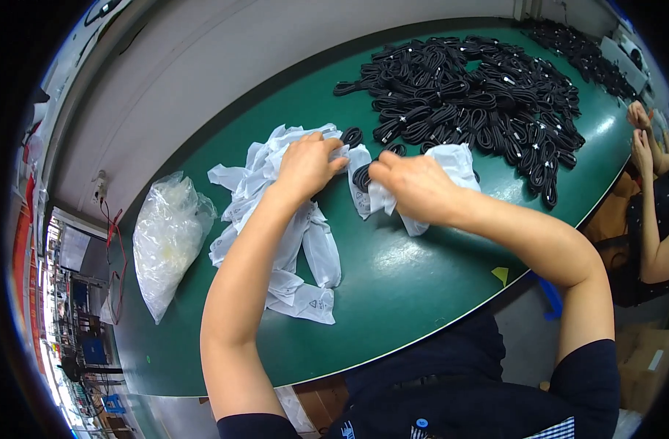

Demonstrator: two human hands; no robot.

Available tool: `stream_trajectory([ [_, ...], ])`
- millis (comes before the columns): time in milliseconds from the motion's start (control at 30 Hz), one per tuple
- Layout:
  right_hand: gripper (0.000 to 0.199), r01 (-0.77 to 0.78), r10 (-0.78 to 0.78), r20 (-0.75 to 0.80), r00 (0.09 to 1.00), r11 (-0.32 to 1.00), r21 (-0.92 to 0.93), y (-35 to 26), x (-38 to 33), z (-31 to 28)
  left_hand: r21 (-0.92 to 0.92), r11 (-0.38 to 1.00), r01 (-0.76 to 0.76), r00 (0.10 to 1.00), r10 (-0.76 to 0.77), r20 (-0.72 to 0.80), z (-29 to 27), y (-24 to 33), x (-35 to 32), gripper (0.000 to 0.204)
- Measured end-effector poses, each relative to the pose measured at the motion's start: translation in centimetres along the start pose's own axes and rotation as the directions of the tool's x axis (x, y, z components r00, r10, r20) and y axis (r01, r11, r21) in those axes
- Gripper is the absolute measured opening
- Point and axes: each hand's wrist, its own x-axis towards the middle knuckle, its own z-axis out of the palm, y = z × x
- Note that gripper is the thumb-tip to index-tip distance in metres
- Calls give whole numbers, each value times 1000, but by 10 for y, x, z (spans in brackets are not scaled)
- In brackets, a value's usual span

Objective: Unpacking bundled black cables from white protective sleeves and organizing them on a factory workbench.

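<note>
A heap of white plastic bags (276, 241) with small grey print lies on the table under and around my left forearm. My left hand (307, 167) is at the top of this heap, its bent fingers closed on the edge of a white bag. To its right my right hand (415, 184), slightly blurred, grips another white plastic bag (456, 162) that spreads out behind and below the fingers. A black coiled cable (361, 178) shows between the hands at my right fingertips, partly hidden by bag film. Another coiled cable (352, 137) lies just beyond my left fingers.
A big pile of black coiled cables (466, 95) covers the far right of the green table (393, 293). At the left stands a clear bag (170, 241) with whitish contents. A yellow scrap (501, 275) lies by the near edge. Another person's hands (642, 135) are at the right.
</note>
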Motion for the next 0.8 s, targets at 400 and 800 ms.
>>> stream_trajectory([
  [400,23,-25,22,-80,997,999,-29,-4,-2,5,-445,879,170,961,-247,-121,-18,6,45,22],
  [800,25,-33,39,102,994,998,-56,-8,-9,-2,-881,459,-113,854,-408,-322,-61,30,84,26],
])
